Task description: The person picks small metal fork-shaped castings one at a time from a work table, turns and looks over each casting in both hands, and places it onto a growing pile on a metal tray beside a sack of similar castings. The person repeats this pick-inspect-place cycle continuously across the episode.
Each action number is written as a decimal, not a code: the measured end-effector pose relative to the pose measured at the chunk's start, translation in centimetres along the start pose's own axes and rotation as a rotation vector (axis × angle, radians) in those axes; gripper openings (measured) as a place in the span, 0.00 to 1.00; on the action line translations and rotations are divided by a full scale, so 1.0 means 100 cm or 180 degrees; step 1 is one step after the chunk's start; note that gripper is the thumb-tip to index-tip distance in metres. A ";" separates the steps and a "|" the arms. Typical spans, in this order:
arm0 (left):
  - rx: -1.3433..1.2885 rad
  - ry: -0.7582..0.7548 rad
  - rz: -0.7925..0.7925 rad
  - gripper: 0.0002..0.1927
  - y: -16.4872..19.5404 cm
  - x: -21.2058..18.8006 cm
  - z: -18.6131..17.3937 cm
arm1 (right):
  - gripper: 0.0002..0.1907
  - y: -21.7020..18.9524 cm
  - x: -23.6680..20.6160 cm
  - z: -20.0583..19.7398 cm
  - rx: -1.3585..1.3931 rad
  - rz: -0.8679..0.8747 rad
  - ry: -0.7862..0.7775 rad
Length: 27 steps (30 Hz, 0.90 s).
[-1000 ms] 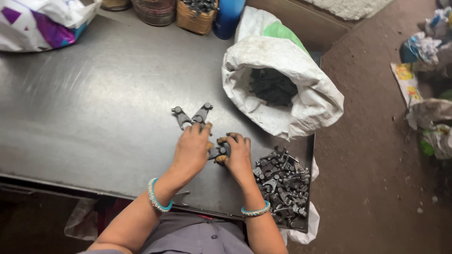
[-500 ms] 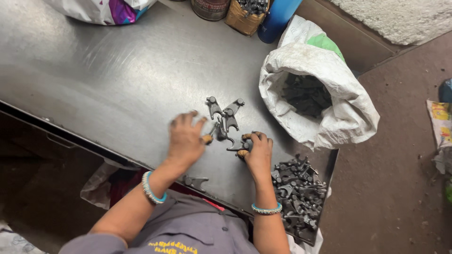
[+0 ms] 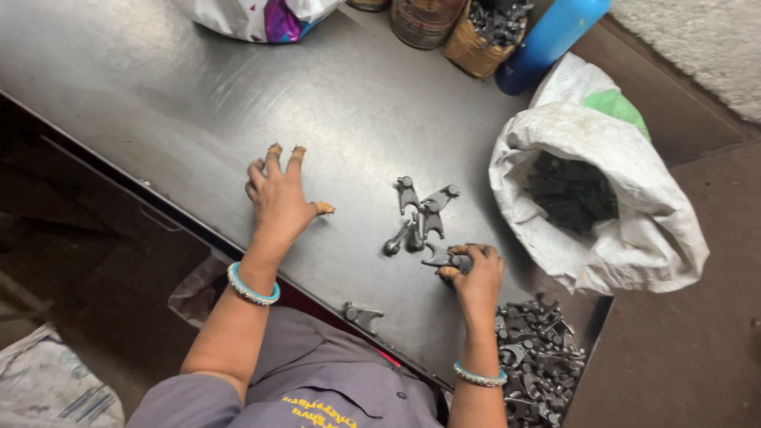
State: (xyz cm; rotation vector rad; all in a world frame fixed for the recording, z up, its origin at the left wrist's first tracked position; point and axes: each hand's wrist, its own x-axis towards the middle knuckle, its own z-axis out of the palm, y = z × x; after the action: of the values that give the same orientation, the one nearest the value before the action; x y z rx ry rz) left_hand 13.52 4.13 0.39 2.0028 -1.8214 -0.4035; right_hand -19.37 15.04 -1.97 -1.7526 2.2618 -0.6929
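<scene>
My left hand (image 3: 279,192) lies flat on the grey metal table (image 3: 158,111) with fingers spread and nothing in it, well left of a small cluster of dark metal parts (image 3: 418,214). My right hand (image 3: 476,273) rests at the near side of that cluster, fingers curled around one dark metal part (image 3: 441,257). One more metal part (image 3: 363,315) lies alone near the table's front edge, close to my body.
A white sack (image 3: 610,198) of dark parts stands open at the right. A heap of metal parts (image 3: 535,357) lies at the table's right corner. At the back are a blue bottle (image 3: 551,36), a small basket (image 3: 483,32), a tin (image 3: 424,17) and a plastic bag (image 3: 254,14).
My left hand has let go of the cluster and moved left across the table, fingers spread. The right hand stays at the parts. The view has shifted.
</scene>
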 end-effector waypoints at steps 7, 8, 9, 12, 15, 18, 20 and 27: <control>-0.1264 -0.0689 0.0536 0.54 0.028 -0.001 0.028 | 0.23 -0.001 -0.030 0.007 0.0117 0.0228 0.0084; -0.1386 -0.0732 0.0651 0.52 0.040 -0.002 0.034 | 0.23 -0.001 -0.036 0.004 0.0189 0.0275 0.0045; -0.1498 -0.0769 0.0764 0.50 0.050 -0.003 0.038 | 0.22 -0.003 -0.042 0.004 0.0187 0.0267 0.0036; -0.1251 -0.0466 0.1157 0.38 0.077 -0.002 0.047 | 0.23 -0.007 -0.056 -0.003 0.0137 0.0221 -0.0004; -0.1252 -0.0531 0.1531 0.27 0.107 0.007 0.059 | 0.27 -0.008 -0.068 -0.008 0.0258 0.0200 0.0033; -0.1228 -0.0188 0.2372 0.24 0.141 0.011 0.077 | 0.34 -0.004 -0.077 -0.007 0.0723 0.0282 0.0176; -0.0948 -0.0152 0.2519 0.23 0.162 0.014 0.088 | 0.37 0.001 -0.080 -0.003 0.0878 0.0349 0.0207; -0.0756 -0.0739 0.2377 0.20 0.170 0.006 0.093 | 0.30 0.016 -0.089 0.011 0.0572 0.0200 0.0304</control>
State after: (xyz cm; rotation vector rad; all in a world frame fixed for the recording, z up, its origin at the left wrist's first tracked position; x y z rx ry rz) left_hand -5.72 1.45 0.36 1.0412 -2.3585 -0.5888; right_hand -17.81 23.53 -4.87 -1.5906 2.2254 -0.9534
